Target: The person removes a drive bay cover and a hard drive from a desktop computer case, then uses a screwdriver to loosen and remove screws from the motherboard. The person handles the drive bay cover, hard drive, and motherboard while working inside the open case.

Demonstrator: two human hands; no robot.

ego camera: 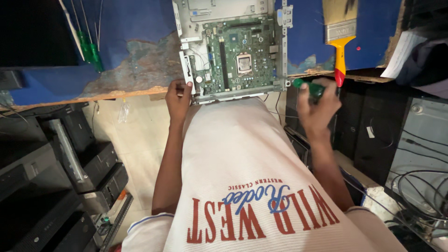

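Motherboard (240, 58) lies between hands: left (178, 99) grips chassis (186, 74), right (317, 105) clutches screwdriver (309, 87).

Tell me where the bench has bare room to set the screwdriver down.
Bare blue bench top lies between the two green screwdrivers and the computer chassis; a narrower strip lies between chassis and paintbrush. The near edge by both hands is crowded.
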